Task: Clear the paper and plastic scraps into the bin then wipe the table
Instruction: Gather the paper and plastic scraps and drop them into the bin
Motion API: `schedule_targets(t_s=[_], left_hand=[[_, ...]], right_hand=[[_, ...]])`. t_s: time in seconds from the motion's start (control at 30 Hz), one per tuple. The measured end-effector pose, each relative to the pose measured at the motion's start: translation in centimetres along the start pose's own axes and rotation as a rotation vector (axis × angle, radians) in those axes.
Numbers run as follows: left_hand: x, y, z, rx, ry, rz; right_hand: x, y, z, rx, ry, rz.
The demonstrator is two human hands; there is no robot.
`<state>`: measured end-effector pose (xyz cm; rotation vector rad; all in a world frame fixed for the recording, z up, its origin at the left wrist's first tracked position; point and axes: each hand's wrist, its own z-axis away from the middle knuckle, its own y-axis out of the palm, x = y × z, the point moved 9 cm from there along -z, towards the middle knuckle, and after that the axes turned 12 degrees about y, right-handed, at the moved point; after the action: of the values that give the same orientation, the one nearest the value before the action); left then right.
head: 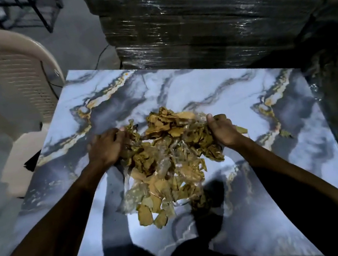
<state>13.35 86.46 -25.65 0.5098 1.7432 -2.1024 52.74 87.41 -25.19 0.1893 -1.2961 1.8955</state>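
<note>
Both hands dig in: left hand [106,147] and right hand [223,128], each grip closed on an edge of the scrap pile [165,164] mid-surface [234,85]; no bin visible.

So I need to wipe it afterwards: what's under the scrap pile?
The marbled table shows all around the scrap pile. Directly beneath, the scraps cover it, so any dirt there can't be seen.
</note>
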Motion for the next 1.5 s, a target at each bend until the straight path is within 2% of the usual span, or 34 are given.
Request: schedule_targets(t_s=[0.07,0.17,0.3,0.6,0.77,0.93,1.2,1.4,1.5], left_hand=[[0.3,-0.2,1.2,-0.066,-0.042,0.069],[-0.2,-0.9,3.0,-0.21,0.003,0.235],[-2.0,0.3,4.4,-0.274,0.02,0.421],[-5.6,1.2,2.7,-0.224,-0.056,0.323],[-7.3,2.3,1.3,-0.211,-0.034,0.368],[-9.5,3.4,0.5,-0.209,0.01,0.446],[-11.4,5.0,0.3,-0.165,-0.122,0.709],[-9.9,7.3,-1.4,-0.198,-0.165,0.948],[-12.1,4.2,-0.9,-0.29,-0.064,1.066]], right_hand=[[-0.7,-2.1,0.3,-0.132,-0.043,-0.03],[-1.8,-5.0,0.9,-0.27,-0.137,-0.09],[-2.7,-3.1,0.1,-0.111,-0.184,-0.205],[4.6,3.1,1.1,0.12,-0.363,-0.126],[6.5,5.2,1.1,0.237,-0.386,-0.265],[8.5,7.5,1.6,0.279,-0.401,-0.359],[10.9,9.1,3.9,0.428,-0.282,-0.726],[11.9,9.3,3.9,0.395,-0.226,-0.806],[12.2,9.3,4.2,0.369,-0.207,-0.866]])
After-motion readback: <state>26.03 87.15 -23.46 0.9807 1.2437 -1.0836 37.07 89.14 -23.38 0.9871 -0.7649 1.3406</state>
